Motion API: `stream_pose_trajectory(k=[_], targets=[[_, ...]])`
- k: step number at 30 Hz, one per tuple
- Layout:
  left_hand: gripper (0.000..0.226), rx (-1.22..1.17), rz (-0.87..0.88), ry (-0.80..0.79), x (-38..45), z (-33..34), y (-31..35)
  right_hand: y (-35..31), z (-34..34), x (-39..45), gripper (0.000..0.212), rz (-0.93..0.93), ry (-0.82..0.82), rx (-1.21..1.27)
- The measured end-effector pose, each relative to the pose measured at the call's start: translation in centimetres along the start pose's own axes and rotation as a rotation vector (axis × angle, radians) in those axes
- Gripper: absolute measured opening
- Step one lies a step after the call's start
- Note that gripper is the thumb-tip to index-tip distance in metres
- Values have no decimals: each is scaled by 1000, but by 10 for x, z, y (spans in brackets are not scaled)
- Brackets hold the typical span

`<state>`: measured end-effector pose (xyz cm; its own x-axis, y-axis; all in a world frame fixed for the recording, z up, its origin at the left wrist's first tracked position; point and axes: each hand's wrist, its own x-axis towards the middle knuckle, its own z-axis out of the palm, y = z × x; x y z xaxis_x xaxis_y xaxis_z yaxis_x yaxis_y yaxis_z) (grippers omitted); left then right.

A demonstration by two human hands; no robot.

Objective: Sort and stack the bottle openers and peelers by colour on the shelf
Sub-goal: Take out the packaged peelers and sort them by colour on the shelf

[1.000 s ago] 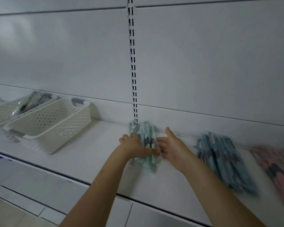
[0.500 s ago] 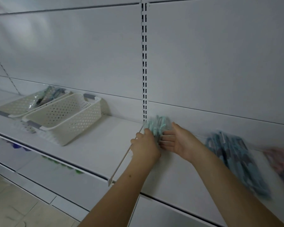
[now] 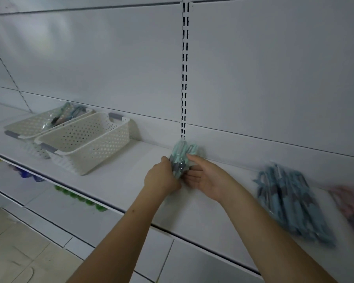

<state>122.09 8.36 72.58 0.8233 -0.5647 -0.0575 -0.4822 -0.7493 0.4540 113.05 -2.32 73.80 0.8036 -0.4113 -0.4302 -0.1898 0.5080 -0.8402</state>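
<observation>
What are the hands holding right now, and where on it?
Both hands hold the mint-green stack of wrapped utensils: the left hand grips its near end from the left, and the right hand cups its right side.

White slotted wall panels [image 3: 110,64], seemingly tiled floor [image 3: 12,246]

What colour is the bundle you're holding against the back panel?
Mint green bundle with dark grey parts, seen in the head view.
</observation>
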Motion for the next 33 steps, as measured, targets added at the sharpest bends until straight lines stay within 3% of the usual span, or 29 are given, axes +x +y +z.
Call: stream_pose_trajectory(k=[3, 7, 11, 13, 18, 21, 25, 29, 31, 33], targets=[[51, -193, 21, 49, -3, 3, -6, 3, -2, 0, 31, -47, 25, -55], [64, -520, 277, 190, -17, 21, 2, 1, 4, -3, 77, -284, 31, -221], [71, -683, 435, 199, -14, 36, 16, -5, 1, -6, 64, -579, 217, -284], [71, -648, 457, 157, -10, 41, 16, -2, -8, -6, 64, -657, 268, -339], [74, -489, 430, 23, -8, 55, 10, 16, -21, 5, 70, -595, 221, -333], [78, -396, 467, 17, -7, 55, 9, 21, -21, 11, 59, -636, 325, -298], [105, -273, 573, -109, -6, 45, 9, 16, -23, 8, 51, -737, 397, -372], [129, -112, 568, -194, -1, 33, -9, 21, -35, 2, 51, -794, 450, -441], [118, -64, 545, -216, -1, 26, -20, 24, -36, 1, 51, -735, 436, -431], [92, -111, 520, -216, 0, 17, -28, 21, -35, 0, 51, -686, 442, -470]])
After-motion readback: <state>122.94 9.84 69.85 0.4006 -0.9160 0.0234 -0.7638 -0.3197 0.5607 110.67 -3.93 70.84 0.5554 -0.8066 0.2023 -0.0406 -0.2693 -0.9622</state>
